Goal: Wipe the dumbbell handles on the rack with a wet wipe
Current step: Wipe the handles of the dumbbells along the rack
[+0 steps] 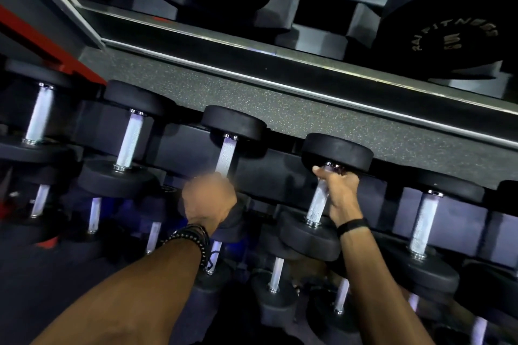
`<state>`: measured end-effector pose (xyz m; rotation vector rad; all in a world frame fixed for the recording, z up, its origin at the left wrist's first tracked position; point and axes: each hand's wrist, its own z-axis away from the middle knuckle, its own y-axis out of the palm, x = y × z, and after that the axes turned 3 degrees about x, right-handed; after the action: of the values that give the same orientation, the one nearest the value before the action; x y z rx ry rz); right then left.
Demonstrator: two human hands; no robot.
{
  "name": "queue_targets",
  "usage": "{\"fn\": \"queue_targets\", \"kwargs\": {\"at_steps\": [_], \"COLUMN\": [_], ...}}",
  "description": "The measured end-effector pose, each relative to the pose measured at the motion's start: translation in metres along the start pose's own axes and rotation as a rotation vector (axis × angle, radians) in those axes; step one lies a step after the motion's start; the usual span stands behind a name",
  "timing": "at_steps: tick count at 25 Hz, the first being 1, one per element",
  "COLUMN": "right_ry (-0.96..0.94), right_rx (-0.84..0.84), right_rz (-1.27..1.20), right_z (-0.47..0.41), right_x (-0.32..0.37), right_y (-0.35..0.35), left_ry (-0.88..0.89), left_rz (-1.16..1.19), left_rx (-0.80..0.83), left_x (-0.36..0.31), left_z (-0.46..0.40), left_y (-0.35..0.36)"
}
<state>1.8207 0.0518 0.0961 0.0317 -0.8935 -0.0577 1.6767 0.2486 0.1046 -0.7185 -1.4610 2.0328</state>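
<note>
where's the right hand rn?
Head view, right of centre: the right hand is wrapped around the far end of a dumbbell handle, one dumbbell to the right of the one under the left hand.

Dim, bluish light; glare on chrome handles point(317, 202); left hand point(208, 199) motion-blurred; edges warped, soft.

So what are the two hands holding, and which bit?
The right hand grips the far end of a knurled silver dumbbell handle. The blurred left hand covers the near end of the neighbouring handle; no wipe is visible.

Knurled shiny metal handles point(317, 202), matt heads point(337, 151)
</note>
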Motion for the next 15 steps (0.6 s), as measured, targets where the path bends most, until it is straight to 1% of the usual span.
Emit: {"fn": "queue_targets", "kwargs": {"at_steps": [1, 2, 3, 4, 6, 7, 8, 10, 11, 12, 13, 14, 15], "right_ry": [0.087, 0.179, 0.246, 0.264, 0.223, 0.174, 0.109, -0.048, -0.134, -0.234, -0.334, -0.420, -0.486], "right_rx": [0.069, 0.154, 0.191, 0.166, 0.001, -0.104, -0.213, -0.431, -0.503, -0.543, -0.548, -0.533, -0.482], "right_rz": [-0.040, -0.031, -0.002, 0.037, 0.046, 0.092, 0.213, 0.664, 0.831, 0.908, 0.917, 0.867, 0.753], "right_z": [-0.007, -0.014, -0.020, -0.024, -0.028, -0.025, -0.018, -0.004, 0.003, 0.013, 0.019, 0.022, 0.018], "right_x": [0.004, 0.010, 0.011, 0.011, 0.000, -0.003, -0.005, -0.012, -0.018, -0.022, -0.028, -0.033, -0.038], "right_y": [0.000, 0.001, 0.000, 0.002, 0.009, 0.014, 0.017, 0.015, 0.010, 0.006, 0.002, -0.002, -0.007], "left_ry": [-0.001, -0.004, -0.008, -0.011, -0.016, -0.019, -0.019, -0.019, -0.022, -0.026, -0.027, -0.023, -0.016], "left_rz": [0.000, 0.004, 0.012, 0.024, 0.042, 0.041, 0.041, 0.051, 0.051, 0.051, 0.057, 0.065, 0.071], "left_rx": [0.001, -0.007, -0.015, -0.019, -0.019, -0.023, -0.028, -0.029, -0.028, -0.027, -0.031, -0.038, -0.041], "left_x": [0.000, 0.000, -0.001, -0.001, -0.002, -0.002, -0.002, 0.000, 0.000, 0.000, 0.000, 0.000, 0.001], "left_z": [0.001, 0.002, 0.002, 0.003, 0.004, 0.003, 0.003, 0.002, 0.002, 0.002, 0.001, 0.001, 0.000], "left_y": [0.000, -0.001, -0.002, -0.003, -0.004, -0.004, -0.003, -0.002, -0.002, -0.001, -0.001, -0.001, -0.001]}}
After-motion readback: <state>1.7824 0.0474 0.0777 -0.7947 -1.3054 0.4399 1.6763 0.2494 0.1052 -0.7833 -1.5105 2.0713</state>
